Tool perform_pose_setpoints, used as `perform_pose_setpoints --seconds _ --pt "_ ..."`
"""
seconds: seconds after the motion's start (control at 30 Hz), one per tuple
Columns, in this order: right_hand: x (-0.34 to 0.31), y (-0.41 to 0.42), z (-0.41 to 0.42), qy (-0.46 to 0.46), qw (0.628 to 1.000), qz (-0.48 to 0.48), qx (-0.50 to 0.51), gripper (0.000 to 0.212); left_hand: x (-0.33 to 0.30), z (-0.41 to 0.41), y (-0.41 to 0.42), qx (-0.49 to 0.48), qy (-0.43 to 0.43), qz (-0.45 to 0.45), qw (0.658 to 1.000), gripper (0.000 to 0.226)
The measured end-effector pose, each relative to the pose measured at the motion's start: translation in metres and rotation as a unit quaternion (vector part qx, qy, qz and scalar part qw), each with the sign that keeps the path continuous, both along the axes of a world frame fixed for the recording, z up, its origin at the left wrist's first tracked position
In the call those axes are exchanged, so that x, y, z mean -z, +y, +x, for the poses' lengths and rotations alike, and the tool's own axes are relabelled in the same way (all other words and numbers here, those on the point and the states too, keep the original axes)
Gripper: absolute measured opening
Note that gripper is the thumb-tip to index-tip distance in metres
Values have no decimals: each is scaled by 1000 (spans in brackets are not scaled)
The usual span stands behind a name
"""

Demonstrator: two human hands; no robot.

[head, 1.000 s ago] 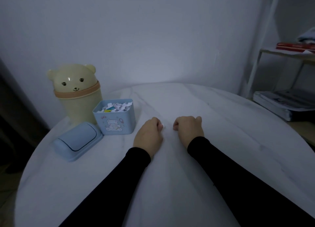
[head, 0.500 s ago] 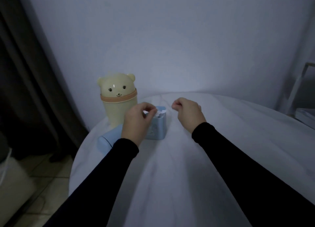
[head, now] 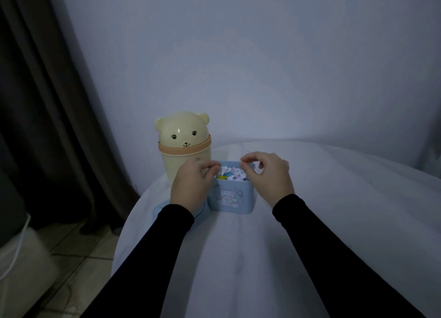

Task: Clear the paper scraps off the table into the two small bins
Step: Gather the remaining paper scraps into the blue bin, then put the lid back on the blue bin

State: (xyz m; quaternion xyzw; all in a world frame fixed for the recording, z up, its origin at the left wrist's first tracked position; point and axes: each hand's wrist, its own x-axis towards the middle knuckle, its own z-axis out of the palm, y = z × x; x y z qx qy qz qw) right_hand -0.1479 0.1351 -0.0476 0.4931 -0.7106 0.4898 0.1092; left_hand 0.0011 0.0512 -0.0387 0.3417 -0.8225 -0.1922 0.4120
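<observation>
Left hand (head: pixel 191 186) over half-hidden blue lid (head: pixel 158 210)

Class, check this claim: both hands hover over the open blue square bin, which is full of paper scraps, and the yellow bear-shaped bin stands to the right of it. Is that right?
One detail is wrong. The head view shows the yellow bear-shaped bin standing behind and to the left of the blue square bin, not to its right. The rest holds: the left hand and the right hand hover over the open bin, which is full of paper scraps.

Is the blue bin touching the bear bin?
Cannot tell. In the head view the left hand covers the space between blue bin and bear bin.
</observation>
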Motion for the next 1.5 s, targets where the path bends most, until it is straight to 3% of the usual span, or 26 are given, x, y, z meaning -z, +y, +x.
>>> perform_pose_setpoints --seconds 0.23,0.37,0.43,0.53,0.63,0.73,0.9,1.17,1.37,1.5 --pt "9 1 5 7 998 34 50 18 2 9 4 -18 -17 5 1000 17" --pt "19 2 7 -18 999 11 39 27 4 22 11 -36 -57 10 998 30" --pt "27 7 11 -61 998 -8 0 53 4 33 14 -93 -122 8 988 48" --pt "40 12 15 -180 979 18 -93 107 6 51 21 -180 -285 16 941 86" --pt "47 10 11 -272 950 37 -147 121 16 66 14 -183 -352 115 911 118" --pt "54 5 6 -281 947 36 -149 113 25 74 7 -129 -307 177 926 130" --pt "59 3 4 -253 955 52 -149 116 33 74 9 -118 -246 167 947 112" --pt "60 3 4 -224 963 46 -142 107 25 73 15 -165 -192 184 950 79" --pt "60 4 1 -225 965 28 -134 103 2 77 16 -148 -11 214 965 97" --pt "61 5 -2 -256 952 -3 -169 115 -13 69 23 -117 29 171 978 84"
